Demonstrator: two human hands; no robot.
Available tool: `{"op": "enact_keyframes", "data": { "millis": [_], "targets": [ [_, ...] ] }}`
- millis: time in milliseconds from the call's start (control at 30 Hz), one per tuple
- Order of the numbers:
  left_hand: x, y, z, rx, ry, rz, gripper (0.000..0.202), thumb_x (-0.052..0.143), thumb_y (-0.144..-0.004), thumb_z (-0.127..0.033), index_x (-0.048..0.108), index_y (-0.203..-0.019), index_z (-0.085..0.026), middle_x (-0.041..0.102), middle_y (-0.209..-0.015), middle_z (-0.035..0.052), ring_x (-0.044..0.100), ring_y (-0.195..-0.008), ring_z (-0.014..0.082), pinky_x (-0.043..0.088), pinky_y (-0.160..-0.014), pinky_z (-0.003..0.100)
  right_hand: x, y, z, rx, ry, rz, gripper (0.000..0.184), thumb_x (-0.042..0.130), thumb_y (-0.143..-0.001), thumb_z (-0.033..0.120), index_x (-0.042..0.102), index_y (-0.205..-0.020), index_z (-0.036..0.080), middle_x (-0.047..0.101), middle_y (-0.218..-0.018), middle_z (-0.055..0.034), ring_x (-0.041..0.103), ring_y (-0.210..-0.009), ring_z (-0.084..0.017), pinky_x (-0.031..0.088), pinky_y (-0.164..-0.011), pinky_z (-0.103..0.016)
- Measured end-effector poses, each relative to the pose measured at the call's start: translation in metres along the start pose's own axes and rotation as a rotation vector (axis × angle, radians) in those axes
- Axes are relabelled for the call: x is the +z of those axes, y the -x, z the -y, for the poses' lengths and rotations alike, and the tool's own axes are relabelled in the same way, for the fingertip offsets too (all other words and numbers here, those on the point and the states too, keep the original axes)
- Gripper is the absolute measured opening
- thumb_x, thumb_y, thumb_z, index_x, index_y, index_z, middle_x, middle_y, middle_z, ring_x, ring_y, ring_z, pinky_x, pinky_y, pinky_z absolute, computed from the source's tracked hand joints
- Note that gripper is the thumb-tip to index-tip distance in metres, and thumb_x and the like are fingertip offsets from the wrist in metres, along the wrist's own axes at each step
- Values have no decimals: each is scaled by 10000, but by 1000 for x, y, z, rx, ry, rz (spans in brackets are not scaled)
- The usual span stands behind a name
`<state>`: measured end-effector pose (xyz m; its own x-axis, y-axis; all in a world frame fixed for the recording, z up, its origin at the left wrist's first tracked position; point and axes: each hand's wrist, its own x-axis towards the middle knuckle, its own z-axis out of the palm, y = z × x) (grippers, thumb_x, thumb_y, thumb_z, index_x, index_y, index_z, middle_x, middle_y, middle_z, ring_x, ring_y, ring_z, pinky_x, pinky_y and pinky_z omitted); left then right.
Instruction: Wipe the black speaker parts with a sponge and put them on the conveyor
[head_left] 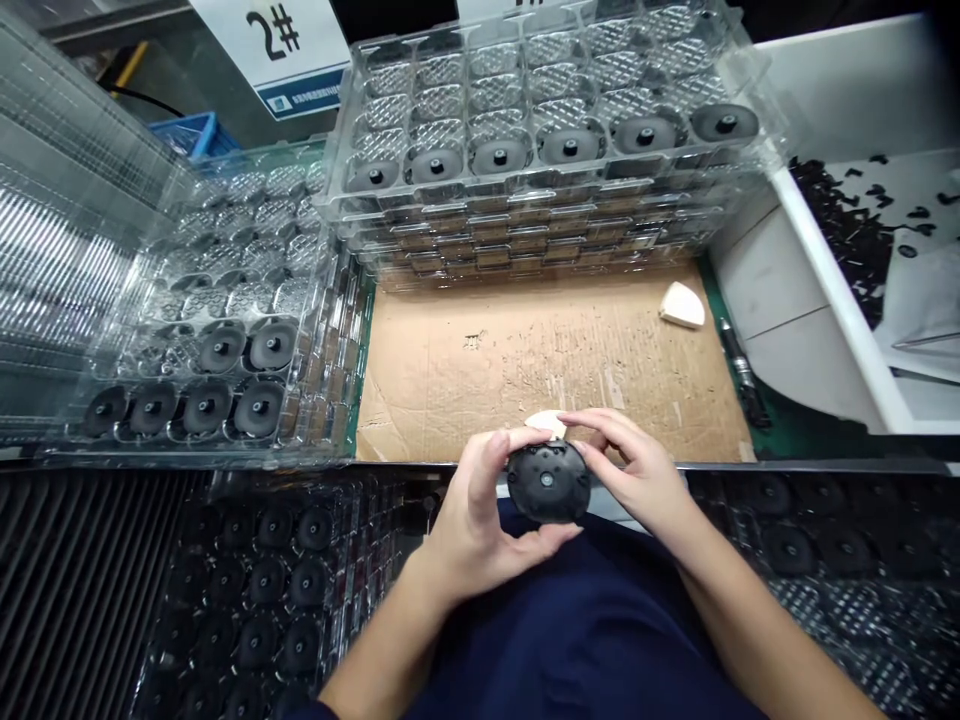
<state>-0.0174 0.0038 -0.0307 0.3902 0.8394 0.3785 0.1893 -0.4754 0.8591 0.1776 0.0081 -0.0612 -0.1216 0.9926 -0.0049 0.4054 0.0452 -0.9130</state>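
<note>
My left hand [484, 510] is closed around a round black plastic part [549, 488], thumb beneath and index finger along its top edge. The part's face, with a small hub in the middle, is turned up to the camera. My right hand [634, 465] pinches at its upper right rim, thumb against the edge and index finger just above. Whether a small piece sits between those fingertips is hidden. Right behind the part, a white wedge-shaped block [546, 421] shows between my fingers; I cannot tell whether it is touched.
Cardboard [540, 340] covers the bench, with another white block [682, 305] and a dark pen-like tool [742, 372] at right. Stacked clear trays [525, 215] stand behind; more trays of round parts [300, 390] stand left. A white bin [817, 250] holds small black pieces [847, 230].
</note>
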Motion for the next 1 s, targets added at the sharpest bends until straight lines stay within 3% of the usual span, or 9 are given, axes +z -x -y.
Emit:
{"op": "enact_keyframes", "data": {
  "millis": [233, 400, 500, 567, 600, 633, 733, 900, 1000],
  "targets": [
    [-1, 2, -2, -36, -36, -17, 1174, 780, -629, -85, -3, -1445, -402, 579, -1243, 92, 556, -1088, 252, 429, -927, 431, -10, 13, 18, -105, 62, 6, 341, 524, -873, 204, 568, -1209, 243, 658, -966, -46, 585, -647, -121, 534, -676, -291],
    [-2, 3, -4, -131, 9, -23, 1138, 781, -644, -108, 40, -1451, -418, 570, -1281, 84, 544, -1124, 253, 402, -966, 426, -17, 12, 25, -337, 172, 122, 353, 522, -898, 206, 566, -1243, 268, 654, -1050, -55, 616, -883, -154, 515, -751, -289],
    [-5, 1, -5, -370, 170, -11, 875, 794, -645, -203, 365, -1396, -334, 613, -1245, 91, 551, -1127, 274, 388, -987, 407, -17, 6, 29, -427, 166, 136, 278, 541, -899, 361, 647, -1129, 246, 677, -852, -33, 614, -778, -155, 488, -675, -283],
    [-7, 0, -3, -627, 336, -7, 465, 756, -687, -341, 662, -1128, -231, 701, -1061, 88, 610, -999, 265, 433, -909, 362, -14, 1, 32, -404, 85, 98, 296, 491, -915, 422, 695, -930, 208, 631, -674, -14, 572, -630, -137, 440, -579, -262],
    [-9, -1, -2, -741, 416, -16, 320, 716, -716, -411, 733, -950, -194, 727, -929, 81, 635, -895, 248, 458, -836, 338, -12, -2, 33, -384, 47, 81, 360, 450, -929, 440, 688, -824, 192, 599, -615, -10, 547, -581, -131, 417, -544, -256],
    [-10, -1, 0, -794, 452, -42, 323, 676, -736, -471, 748, -828, -170, 728, -803, 71, 641, -784, 227, 470, -751, 317, -9, -7, 34, -369, 21, 70, 425, 406, -942, 456, 667, -748, 182, 576, -582, -9, 532, -551, -127, 401, -520, -251],
    [-18, -2, 8, -774, 420, -131, 399, 639, -737, -542, 746, -752, -158, 708, -675, 49, 618, -659, 190, 460, -643, 277, -3, -30, 29, -387, 5, 54, 514, 320, -967, 463, 641, -688, 175, 583, -571, -13, 548, -530, -120, 403, -503, -237],
    [-45, -7, 17, -809, 185, -191, 405, 664, -686, -579, 771, -815, -210, 751, -778, 57, 662, -758, 217, 516, -741, 285, 2, -103, -5, -321, 4, -24, 477, 365, -974, 381, 625, -637, 164, 535, -510, 13, 536, -498, -92, 419, -521, -221],
    [-69, -14, 16, -791, 4, -209, 397, 651, -690, -587, 777, -842, -242, 767, -837, 65, 685, -797, 242, 541, -804, 319, 6, -146, -32, -282, -14, -14, 341, 459, -944, 394, 626, -781, 146, 605, -673, 13, 576, -604, -93, 491, -618, -252]
  ]
}}
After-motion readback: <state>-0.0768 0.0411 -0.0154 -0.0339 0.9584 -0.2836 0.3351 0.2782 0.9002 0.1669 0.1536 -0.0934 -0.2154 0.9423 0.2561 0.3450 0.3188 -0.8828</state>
